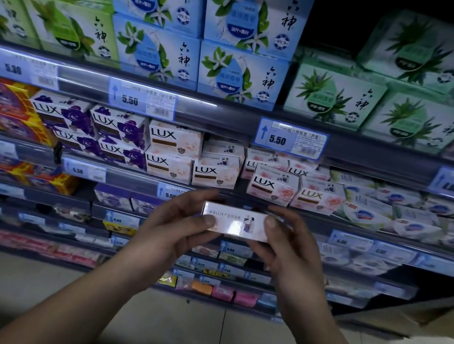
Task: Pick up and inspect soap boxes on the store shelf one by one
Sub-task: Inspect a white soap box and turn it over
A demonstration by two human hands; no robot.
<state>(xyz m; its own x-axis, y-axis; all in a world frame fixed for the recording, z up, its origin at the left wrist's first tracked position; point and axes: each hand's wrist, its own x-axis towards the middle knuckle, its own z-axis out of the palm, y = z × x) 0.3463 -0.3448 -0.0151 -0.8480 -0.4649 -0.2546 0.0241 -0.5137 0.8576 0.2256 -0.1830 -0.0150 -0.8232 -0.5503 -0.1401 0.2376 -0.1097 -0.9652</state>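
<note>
The box [234, 221] is off the shelf [229, 113] and held between both hands in front of it, long side level, a narrow printed face turned up to the camera. The left hand [181, 224] pinches one short end and the right hand [290, 251] the other. Each thumb [209, 220] lies on the near face and the fingers wrap round the far side, so the grip is narrow and closed on the carton at both ends.

This looks like the inspection itself, mid-way through one box. To do it well:

- Roll the box about its long axis between the two pinches, one face at a time, rather than letting go with either hand.
- Slide the thumbs outward toward the ends. Right now they cover print at both edges of the near face.
- Press lightly, because thin card like this will probably dent at the corners.
- Tilt the face a little, as a bright glare patch sits between the thumbs and washes out the text there.

The LUX row [175, 139] stands just above and beyond the grip — probably where this box goes back, label outward, before the next one is taken.
</note>
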